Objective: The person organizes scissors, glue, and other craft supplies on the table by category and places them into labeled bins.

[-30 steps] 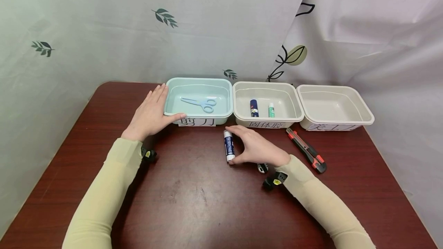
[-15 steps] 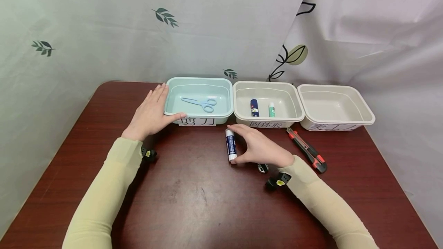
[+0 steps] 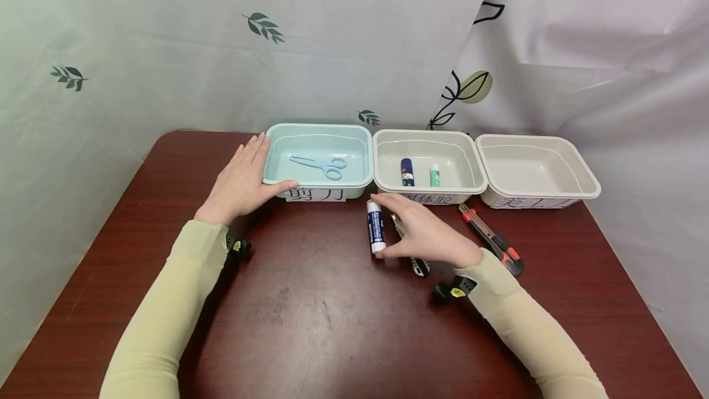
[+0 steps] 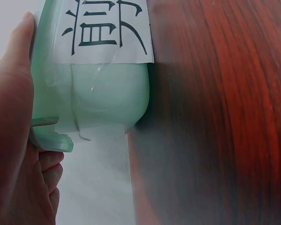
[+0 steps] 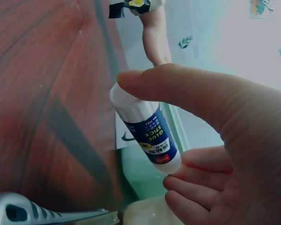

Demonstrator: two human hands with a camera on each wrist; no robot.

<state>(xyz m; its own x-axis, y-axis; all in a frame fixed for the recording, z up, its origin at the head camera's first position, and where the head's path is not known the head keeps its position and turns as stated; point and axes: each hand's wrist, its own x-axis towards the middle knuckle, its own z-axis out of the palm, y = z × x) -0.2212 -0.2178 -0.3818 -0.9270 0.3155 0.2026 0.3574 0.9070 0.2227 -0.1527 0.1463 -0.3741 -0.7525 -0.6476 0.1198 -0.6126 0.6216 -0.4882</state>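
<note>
The right hand (image 3: 429, 234) pinches the glue stick (image 3: 376, 228) by its ends, fingers spread its length. The left hand (image 3: 238, 185), fingers outstretched, rests against the blue bin (image 3: 320, 140).

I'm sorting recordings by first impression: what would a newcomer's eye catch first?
Likely the right hand, pinching a glue stick near the centre of the head view. Then the left hand touching the pale blue bin at left, and the red-and-black cutter lying farther right.
</note>
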